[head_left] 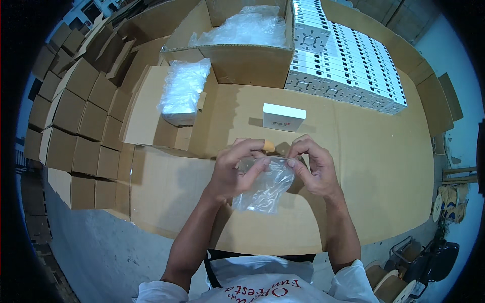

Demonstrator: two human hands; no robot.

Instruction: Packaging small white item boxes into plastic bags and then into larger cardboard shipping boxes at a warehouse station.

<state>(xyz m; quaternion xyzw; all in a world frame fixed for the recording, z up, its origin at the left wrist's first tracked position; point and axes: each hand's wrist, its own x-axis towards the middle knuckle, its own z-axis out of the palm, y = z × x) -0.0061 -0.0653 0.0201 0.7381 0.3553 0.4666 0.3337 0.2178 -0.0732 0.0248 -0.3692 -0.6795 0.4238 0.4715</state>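
A clear plastic bag (268,189) hangs between my two hands above the cardboard-covered table. My left hand (237,169) pinches its upper edge on one side; a yellow-orange cover sits on one fingertip. The thumb and fingers of my right hand (316,169) grip the other upper corner. The bag looks flat, with nothing visible inside. Just beyond my hands a small white box (284,117) stands on the table. An open carton (146,108) to the left holds a stack of clear bubble-wrap or plastic-wrapped pieces (184,91).
A large carton (242,65) full of clear plastic bags (247,28) stands at the back. Rows of white boxes with black slots (343,76) fill the back right. Brown cartons (76,111) are stacked at the left. A black chair (439,260) and cable spools (394,288) stand lower right.
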